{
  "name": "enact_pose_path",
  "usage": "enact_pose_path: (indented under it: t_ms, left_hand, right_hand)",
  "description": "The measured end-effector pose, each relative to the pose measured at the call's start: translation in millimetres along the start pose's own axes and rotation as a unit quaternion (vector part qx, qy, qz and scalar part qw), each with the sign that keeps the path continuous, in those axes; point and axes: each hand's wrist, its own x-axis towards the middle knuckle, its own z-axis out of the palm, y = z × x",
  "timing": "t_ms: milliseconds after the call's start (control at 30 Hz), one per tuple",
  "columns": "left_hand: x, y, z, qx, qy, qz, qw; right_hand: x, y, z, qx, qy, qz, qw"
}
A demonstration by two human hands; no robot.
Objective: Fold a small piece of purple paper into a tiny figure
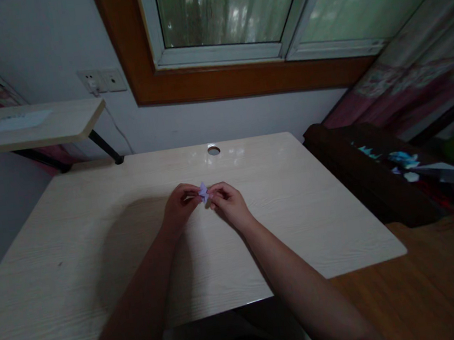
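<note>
A small light-purple piece of folded paper (204,192) with pointed tips is held up between my two hands, over the middle of the desk. My left hand (179,206) pinches its left side between thumb and fingers. On the other side, the fingertips of my right hand (230,201) are closed on its right edge. The fingers cover part of the paper, and its exact folded shape is too small to make out.
The pale wood-grain desk (142,290) has a round cable hole (213,150) near its back edge. A raised shelf (76,122) on black legs stands at the back left, with a sheet (18,121) on it. Dark brown furniture (360,175) holding assorted items stands at the right, below a curtain.
</note>
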Motion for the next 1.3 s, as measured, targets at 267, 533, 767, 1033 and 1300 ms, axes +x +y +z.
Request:
enact_pose_path:
  t_ms: [267, 533, 767, 1033, 1300]
  left_hand:
    - [0.0, 1.8, 0.9, -0.002, 0.006, -0.028, 1.000]
    - [1.1, 0.1, 0.7, -0.009, 0.008, -0.039, 0.999]
    - [-1.1, 2.9, 1.3, -0.002, 0.000, -0.031, 1.000]
    - [-0.8, 2.4, 2.1, -0.009, 0.001, -0.040, 0.999]
    - [2.4, -1.5, 0.9, 0.033, 0.007, -0.035, 0.999]
  right_hand:
    - [-0.4, -2.4, 0.6, 0.004, 0.001, 0.002, 1.000]
    - [-1.0, -2.9, 0.1, -0.013, 0.002, 0.003, 1.000]
    - [-1.6, -5.7, 0.4, -0.023, 0.005, 0.006, 1.000]
    - [-1.8, -4.6, 0.1, -0.030, 0.006, 0.000, 1.000]
    - [-2.2, -3.2, 0.3, -0.048, -0.003, -0.012, 0.999]
